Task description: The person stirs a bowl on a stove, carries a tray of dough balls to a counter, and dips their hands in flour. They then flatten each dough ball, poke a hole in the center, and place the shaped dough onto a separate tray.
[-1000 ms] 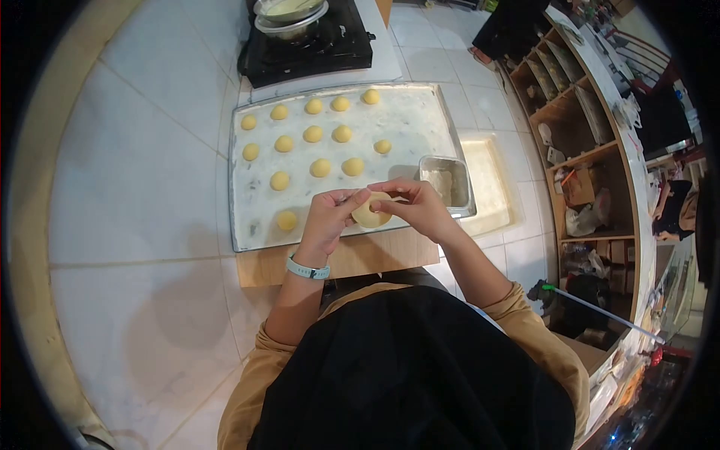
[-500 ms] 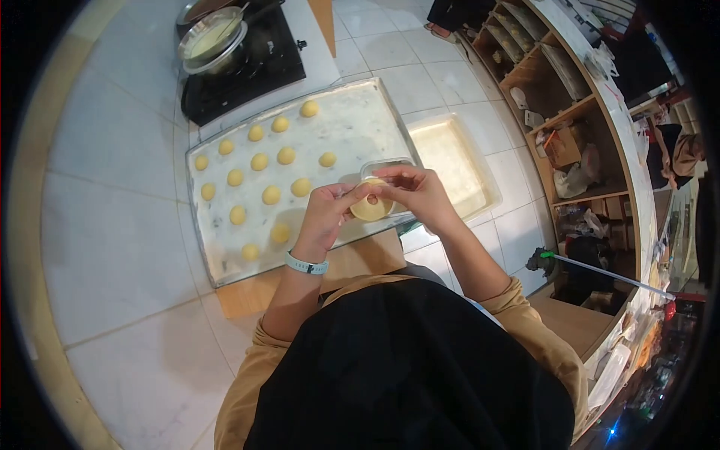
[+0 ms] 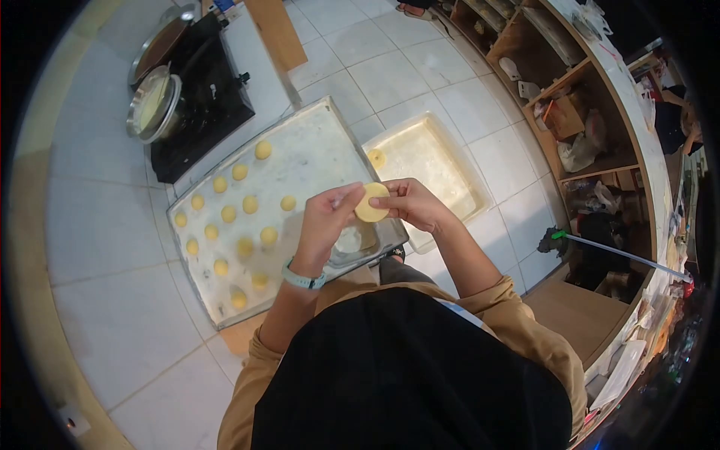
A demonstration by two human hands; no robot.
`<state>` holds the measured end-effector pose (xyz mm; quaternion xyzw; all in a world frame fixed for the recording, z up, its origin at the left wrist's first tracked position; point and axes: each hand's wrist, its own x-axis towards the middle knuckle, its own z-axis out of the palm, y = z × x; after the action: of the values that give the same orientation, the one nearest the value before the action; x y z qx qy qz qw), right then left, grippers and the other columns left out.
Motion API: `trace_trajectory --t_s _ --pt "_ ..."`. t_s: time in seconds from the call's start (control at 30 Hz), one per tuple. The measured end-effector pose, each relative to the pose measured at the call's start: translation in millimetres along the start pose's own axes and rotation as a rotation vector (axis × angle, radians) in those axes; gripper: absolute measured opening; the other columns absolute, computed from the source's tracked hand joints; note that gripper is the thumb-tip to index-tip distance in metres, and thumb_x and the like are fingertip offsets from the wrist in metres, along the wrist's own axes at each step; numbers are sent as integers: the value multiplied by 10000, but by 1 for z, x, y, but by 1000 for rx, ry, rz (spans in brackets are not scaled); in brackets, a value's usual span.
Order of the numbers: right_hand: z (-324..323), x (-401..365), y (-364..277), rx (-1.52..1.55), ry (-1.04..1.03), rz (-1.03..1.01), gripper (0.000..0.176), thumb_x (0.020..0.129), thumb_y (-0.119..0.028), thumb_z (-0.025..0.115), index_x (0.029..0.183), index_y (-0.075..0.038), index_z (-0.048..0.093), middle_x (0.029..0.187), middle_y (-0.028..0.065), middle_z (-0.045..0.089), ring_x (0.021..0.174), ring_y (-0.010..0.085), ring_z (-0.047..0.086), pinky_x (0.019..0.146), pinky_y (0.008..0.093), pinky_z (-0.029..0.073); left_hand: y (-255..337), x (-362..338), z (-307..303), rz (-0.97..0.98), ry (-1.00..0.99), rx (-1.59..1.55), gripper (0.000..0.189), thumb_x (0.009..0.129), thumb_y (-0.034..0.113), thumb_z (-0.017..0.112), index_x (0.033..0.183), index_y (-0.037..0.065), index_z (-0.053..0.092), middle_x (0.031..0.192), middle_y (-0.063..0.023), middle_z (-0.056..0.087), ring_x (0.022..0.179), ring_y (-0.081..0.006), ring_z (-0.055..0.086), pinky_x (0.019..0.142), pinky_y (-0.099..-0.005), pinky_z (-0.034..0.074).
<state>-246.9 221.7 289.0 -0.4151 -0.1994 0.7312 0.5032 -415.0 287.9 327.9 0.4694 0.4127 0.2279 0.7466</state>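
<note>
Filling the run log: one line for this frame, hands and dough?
left hand: pinching dough disc | right hand: pinching same disc | disc: held over baking tray | tray: dough balls in rows

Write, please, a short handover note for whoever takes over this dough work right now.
Left hand and right hand: both pinch one flattened dough disc by its edge.
Tray: rows of rolled dough balls, its far right part bare.
Small metal container: below the hands, by the tray's near corner.
Done: the balls on the tray. Left: the disc in hand, not yet set down.
</note>
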Motion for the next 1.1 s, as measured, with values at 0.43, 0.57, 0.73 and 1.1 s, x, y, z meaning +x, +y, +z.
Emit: trace_trajectory --t_s 0.43,0.57,0.73,1.1 --pt "-208 158 65 -72 528 1 307 747 -41 629 1013 93 552 918 132 604 811 212 614 731 293 517 -11 -51 -67 -24 643 -110 345 868 160 539 1095 -94 486 989 -154 593 935 -228 593 829 -296 493" --pt "-224 193 79 -89 638 5 293 739 -23 620 1004 86 560 906 136 607 793 210 618 716 293 518 -19 -59 -72 -34 714 -140 289 871 159 533 1050 -67 518 967 -154 599 898 -230 607 817 -295 498" --pt "-231 205 80 -307 656 50 313 724 -29 628 1011 77 567 912 129 614 782 204 622 694 284 521 -18 -55 -73 -42 742 -164 264 872 155 528 1028 -59 528 952 -150 604 884 -231 612 817 -301 498" --pt "-214 137 46 -1117 776 -145 314 728 -161 634 979 25 610 812 145 652 730 183 642 692 280 506 -23 -58 -79 16 688 -204 232 872 140 522 1015 -43 540 957 -144 606 878 -227 612 819 -314 496"
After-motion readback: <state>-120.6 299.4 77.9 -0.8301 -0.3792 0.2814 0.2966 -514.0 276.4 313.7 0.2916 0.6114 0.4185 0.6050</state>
